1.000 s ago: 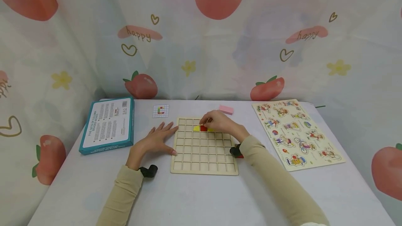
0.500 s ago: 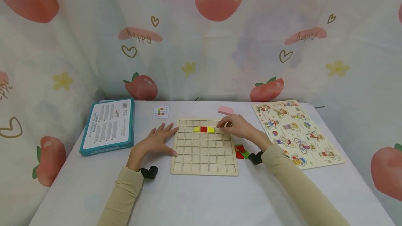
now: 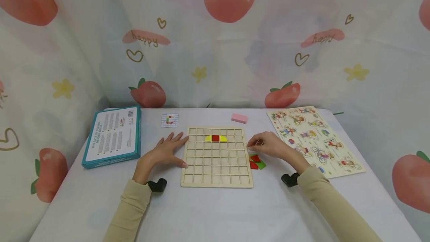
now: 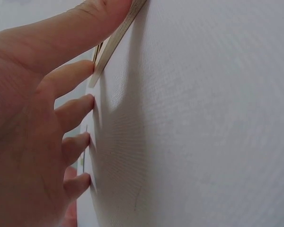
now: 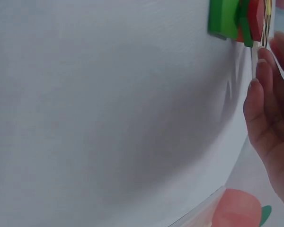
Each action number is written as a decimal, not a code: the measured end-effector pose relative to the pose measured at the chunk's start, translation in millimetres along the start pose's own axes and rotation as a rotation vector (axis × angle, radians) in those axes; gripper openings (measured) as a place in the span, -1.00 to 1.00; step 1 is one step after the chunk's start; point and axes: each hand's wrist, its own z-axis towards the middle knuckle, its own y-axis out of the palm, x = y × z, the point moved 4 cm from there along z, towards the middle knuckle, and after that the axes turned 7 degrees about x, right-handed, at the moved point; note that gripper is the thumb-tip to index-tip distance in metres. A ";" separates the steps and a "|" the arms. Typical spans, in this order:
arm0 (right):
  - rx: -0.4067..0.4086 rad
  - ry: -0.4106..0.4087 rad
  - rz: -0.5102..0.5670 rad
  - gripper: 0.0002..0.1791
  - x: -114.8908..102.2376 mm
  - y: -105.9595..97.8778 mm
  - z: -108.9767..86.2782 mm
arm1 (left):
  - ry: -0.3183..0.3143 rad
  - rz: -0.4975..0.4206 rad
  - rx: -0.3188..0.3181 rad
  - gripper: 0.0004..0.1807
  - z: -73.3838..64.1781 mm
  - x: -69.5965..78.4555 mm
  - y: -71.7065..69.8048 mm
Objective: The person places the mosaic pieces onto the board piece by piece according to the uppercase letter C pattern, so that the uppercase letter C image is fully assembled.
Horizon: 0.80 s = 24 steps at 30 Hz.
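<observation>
A wooden grid board (image 3: 206,161) lies mid-table. In its second row from the back sit a red square tile (image 3: 215,138) and two rounded yellow tiles (image 3: 208,138), one on each side of it. My left hand (image 3: 164,153), fingers spread, touches the board's left edge with thumb and index finger. Off the board's right edge is my right hand (image 3: 268,145), its fingers bent loosely and no tile seen between them. Just in front of it lies a small pile of red tiles (image 3: 255,158) and green tiles (image 3: 261,164), overlapping; the right wrist view shows the green pieces (image 5: 222,19) close to the fingertips.
A small pattern card (image 3: 169,120) lies behind the board's left corner. Left of it is a teal box (image 3: 112,133). A pink block (image 3: 239,118) stands behind the board. The picture puzzle board (image 3: 314,141) lies at the right, near the right forearm.
My right hand has moved away from the tiles on the board, rightward and toward me, to beside the loose pile. The red and yellow tiles stay in place. My left hand has stayed put.
</observation>
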 end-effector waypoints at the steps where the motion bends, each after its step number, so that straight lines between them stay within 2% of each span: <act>1: -0.011 0.001 0.001 -0.89 0.6 0.4 -1.8 | 0.000 0.003 0.001 0.16 0.0 -0.5 0.2; 7: -0.092 0.031 0.028 -0.87 2.9 4.3 -10.2 | 0.001 -0.002 -0.003 0.16 -1.0 -1.0 -0.4; 13: -0.113 0.068 0.024 -0.81 5.2 6.3 -15.2 | 0.015 0.002 -0.007 0.15 -1.0 0.0 -1.3; 18: -0.100 0.077 0.018 -0.80 6.8 8.0 -16.9 | 0.014 0.002 -0.007 0.16 -0.1 -0.7 -0.7; 24: -0.020 0.086 0.026 -0.86 7.5 5.1 -16.9 | 0.014 0.002 -0.001 0.16 0.1 0.2 0.2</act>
